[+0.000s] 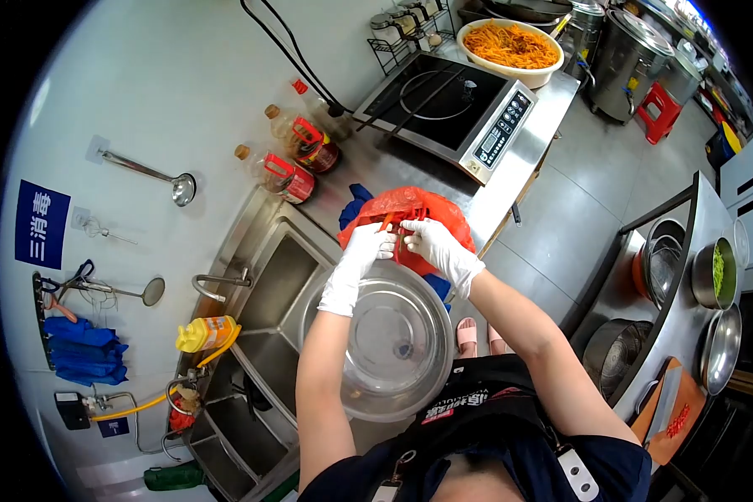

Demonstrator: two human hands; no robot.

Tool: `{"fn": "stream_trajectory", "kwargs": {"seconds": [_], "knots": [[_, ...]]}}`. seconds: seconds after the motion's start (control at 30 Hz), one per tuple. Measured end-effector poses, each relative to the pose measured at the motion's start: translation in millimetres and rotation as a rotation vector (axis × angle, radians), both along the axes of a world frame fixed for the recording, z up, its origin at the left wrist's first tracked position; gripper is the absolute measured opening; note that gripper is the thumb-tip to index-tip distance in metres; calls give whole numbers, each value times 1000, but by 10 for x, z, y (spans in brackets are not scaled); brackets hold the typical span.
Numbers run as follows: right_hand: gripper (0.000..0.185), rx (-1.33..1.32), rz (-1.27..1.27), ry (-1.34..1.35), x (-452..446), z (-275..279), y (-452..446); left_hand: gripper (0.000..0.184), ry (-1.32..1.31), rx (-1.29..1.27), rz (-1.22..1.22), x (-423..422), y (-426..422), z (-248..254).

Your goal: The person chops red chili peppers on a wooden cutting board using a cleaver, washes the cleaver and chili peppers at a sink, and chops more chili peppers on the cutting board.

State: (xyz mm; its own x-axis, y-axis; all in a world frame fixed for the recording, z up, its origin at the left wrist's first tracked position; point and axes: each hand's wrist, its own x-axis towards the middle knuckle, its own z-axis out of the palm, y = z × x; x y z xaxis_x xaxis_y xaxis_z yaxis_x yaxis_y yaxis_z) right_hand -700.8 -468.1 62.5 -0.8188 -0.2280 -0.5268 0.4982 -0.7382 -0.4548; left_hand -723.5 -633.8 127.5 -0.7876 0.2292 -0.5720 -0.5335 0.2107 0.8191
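My left hand [375,244], in a white glove, pinches the edge of a red plastic bag [448,219] at its left side. On the right side of the bag's opening, my right hand [427,243], also gloved, has its fingers closed on the bag. Reddish strips show between the two hands; whether they are bag folds or contents I cannot tell. Just below the hands, a large clear round bowl [385,343] rests over the sink's right edge. A blue cloth [353,205] lies beside the bag.
Behind the bag stands an induction cooker [443,105] with chopsticks on it, beside a basin of orange shreds [512,46]. Sauce bottles [289,177] line the wall. A metal sink [284,268] is at left. At right, a shelf table holds a cleaver [663,402] on a board.
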Motion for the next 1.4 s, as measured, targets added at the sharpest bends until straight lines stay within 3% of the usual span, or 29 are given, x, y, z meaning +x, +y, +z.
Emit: {"fn": "stream_trajectory", "kwargs": {"seconds": [0.2,0.37,0.57,1.07,1.17,1.4], "knots": [[5,-119,-18,-82,26,-14,-17,39,36,-99,-42,-75,-70,53],[12,16,-64,-79,7,49,-39,44,241,-182,-50,-40,-94,32],[18,127,-122,-204,0,105,15,34,362,-249,-76,27,-148,-29],[19,193,-30,61,74,153,176,25,634,-255,123,211,-82,10],[20,202,-30,79,86,221,181,25,859,-371,89,228,-112,-51],[23,192,-9,101,117,190,203,23,789,-332,148,260,-78,35]]}}
